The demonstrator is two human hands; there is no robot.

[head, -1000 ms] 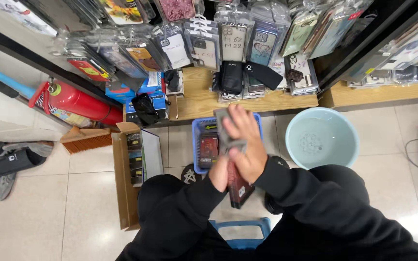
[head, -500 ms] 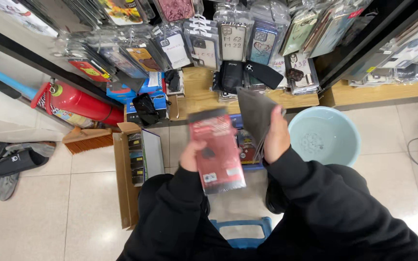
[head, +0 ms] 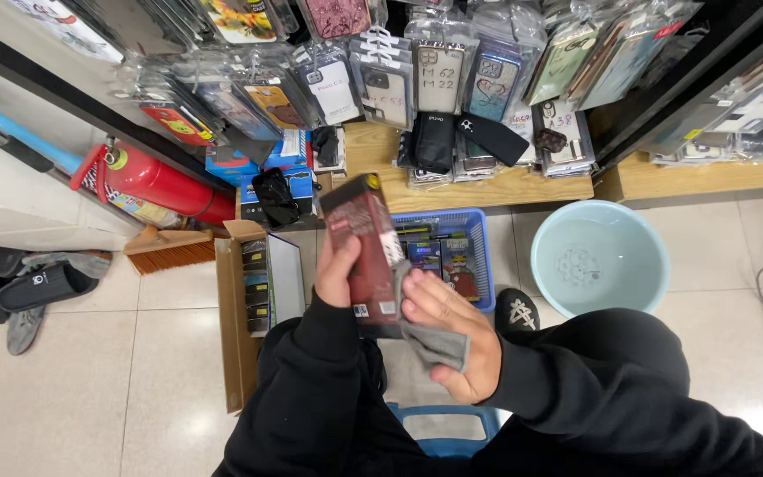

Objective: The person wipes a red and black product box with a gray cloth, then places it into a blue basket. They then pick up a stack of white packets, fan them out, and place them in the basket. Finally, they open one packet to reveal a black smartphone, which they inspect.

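My left hand (head: pixel 337 269) grips a flat dark red and black packaged box (head: pixel 362 247) by its left edge and holds it upright in front of me. My right hand (head: pixel 452 340) holds a grey cloth (head: pixel 430 340) pressed against the box's lower right edge. Both arms are in black sleeves. Below the box on the floor stands a blue plastic basket (head: pixel 479 256) with several small packages inside.
A pale green basin (head: pixel 600 256) sits on the tiles to the right. An open cardboard box (head: pixel 240 318) stands at left, with a red fire extinguisher (head: pixel 152 181) and a broom head (head: pixel 169 250) beyond it. Packaged phone cases (head: pixel 439 79) hang over a wooden shelf (head: pixel 505 185). Slippers (head: pixel 37 287) lie far left.
The box has turned from facing me flat to a more edge-on, upright pose. My right hand has come down from beside the box to its lower right edge with the cloth.
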